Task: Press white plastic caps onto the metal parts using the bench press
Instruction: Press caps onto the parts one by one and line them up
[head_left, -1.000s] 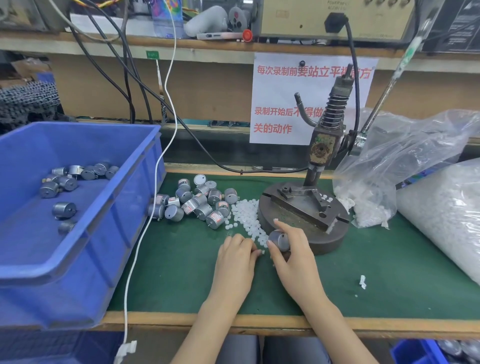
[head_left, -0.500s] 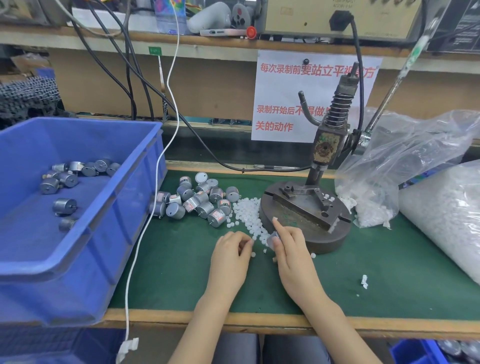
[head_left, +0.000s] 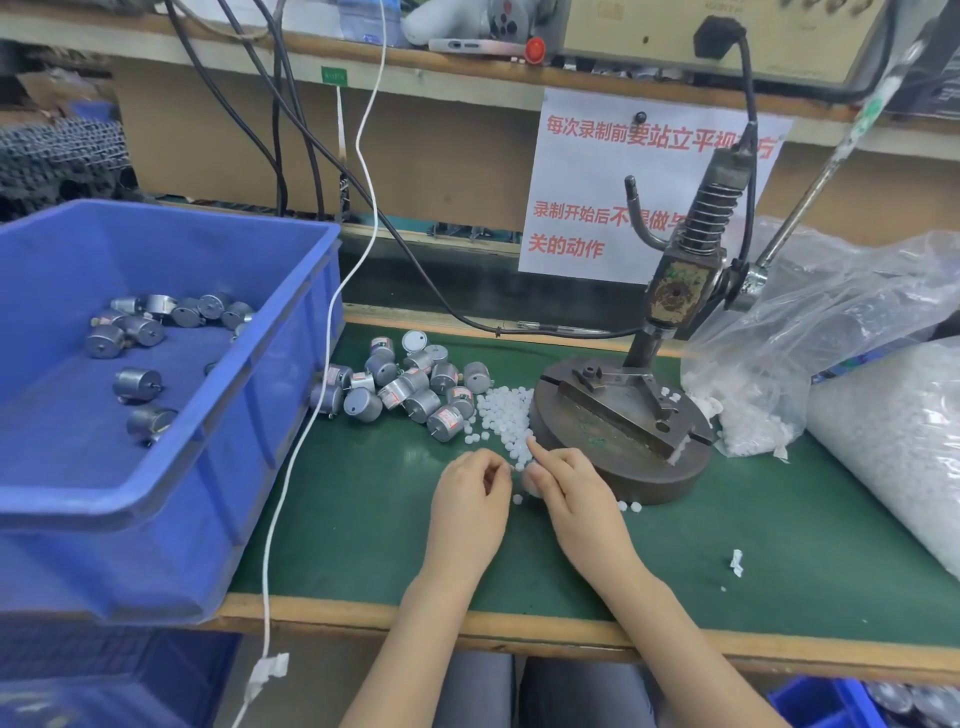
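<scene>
1. Left hand (head_left: 470, 499): low over the green bench (head_left: 779, 545), fingers curled in with the tips drawn together. Whatever is between them is too small to see, so I cannot tell if it holds a cap.
2. Right hand (head_left: 576, 493): just beside the left. The index finger points forward and the other fingers are curled round a pale blurred piece (head_left: 531, 477). Cannot tell what the piece is.
3. White caps (head_left: 504, 415): loose heap on the bench against the left edge of the bench press (head_left: 618, 415) base, just ahead of both hands. A few strays lie at the base front.
4. Metal parts (head_left: 405, 389): pile left of the caps, between them and the blue bin (head_left: 156, 545). A second batch (head_left: 140, 332) lies inside the bin.
5. Press lever (head_left: 810, 192): angled up to the right.
6. Clear bags (head_left: 831, 322) of white pieces sit right of the press.
</scene>
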